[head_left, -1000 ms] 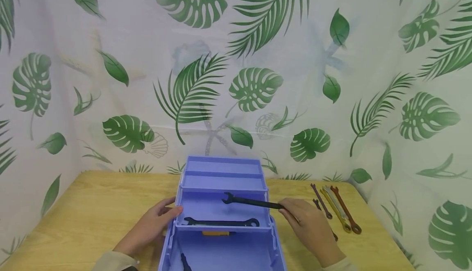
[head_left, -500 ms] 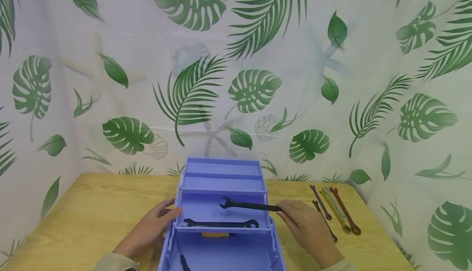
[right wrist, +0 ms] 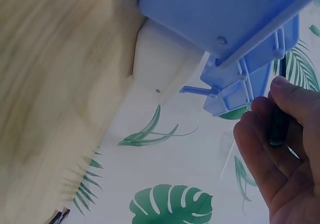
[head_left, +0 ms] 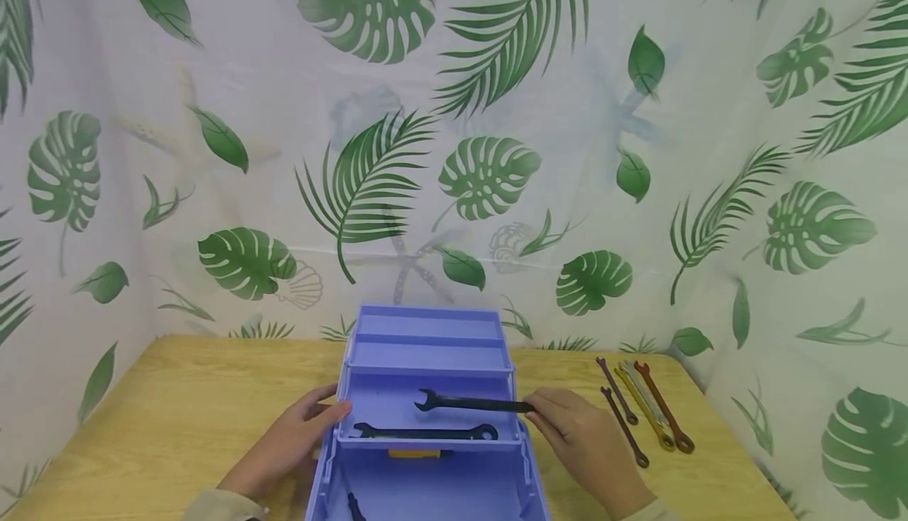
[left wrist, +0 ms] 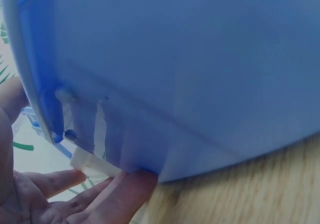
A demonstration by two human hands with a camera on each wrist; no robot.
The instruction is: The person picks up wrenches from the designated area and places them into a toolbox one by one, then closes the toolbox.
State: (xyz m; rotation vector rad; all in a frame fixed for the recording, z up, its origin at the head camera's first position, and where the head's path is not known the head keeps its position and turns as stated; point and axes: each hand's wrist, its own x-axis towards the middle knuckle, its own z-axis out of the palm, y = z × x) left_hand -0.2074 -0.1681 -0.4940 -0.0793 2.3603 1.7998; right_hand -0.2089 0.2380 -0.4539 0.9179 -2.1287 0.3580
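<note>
A blue plastic toolbox (head_left: 454, 491) stands unfolded, its cantilever trays stepped up toward the wall. My left hand (head_left: 294, 436) holds its left side, thumb over the edge of the middle tray (head_left: 372, 399); in the left wrist view, fingertips (left wrist: 142, 181) press the outer wall. Between thumb and fingers, my right hand (head_left: 585, 446) pinches one end of a black combination wrench (head_left: 475, 403). That wrench lies roughly level over the middle tray, its open-ended jaw pointing left. A second black wrench (head_left: 426, 432) rests along the tray's front edge.
Several wrenches, including a red one (head_left: 665, 407) and a gold one (head_left: 641, 407), lie on the wooden table (head_left: 191, 395) right of the toolbox. Inside the lower box are a yellow item (head_left: 414, 453) and a thin black-handled tool (head_left: 355, 505). A leaf-patterned sheet (head_left: 397, 190) hangs behind.
My right hand has carried the wrench slightly left and down, nearer the wrench in the tray. My left hand keeps its hold on the toolbox's side.
</note>
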